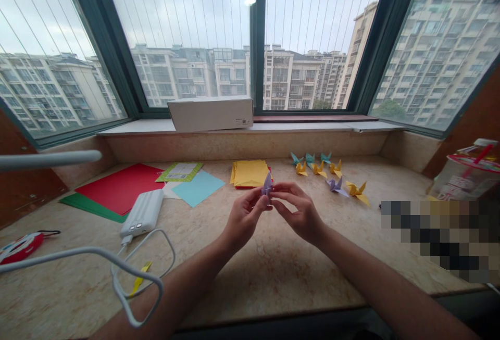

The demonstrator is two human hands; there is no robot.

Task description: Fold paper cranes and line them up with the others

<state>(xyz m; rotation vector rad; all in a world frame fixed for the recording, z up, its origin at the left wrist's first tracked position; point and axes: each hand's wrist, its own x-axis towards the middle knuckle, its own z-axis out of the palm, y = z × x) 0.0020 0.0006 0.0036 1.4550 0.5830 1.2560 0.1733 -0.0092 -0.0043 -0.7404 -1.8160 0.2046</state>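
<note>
Purple paper (266,184), folded, in hand before the yellow stack (249,172)

Purple paper: small, slender, one sharp tip standing upright; lower part mostly covered by fingers. Located just on the near side of the stack, toward its right edge.

Left hand (244,217): thumb and fingers closed, pinching the paper. Right hand (300,209): fingers curved, slightly parted, tips at the paper's right side; whether they pinch cannot be told.

White box (211,113): beyond the stack, leftward; looks closed, contents hidden.

Clear cup (460,179): well right of the stack; red straw (478,155) in it, other contents unclear.
</note>
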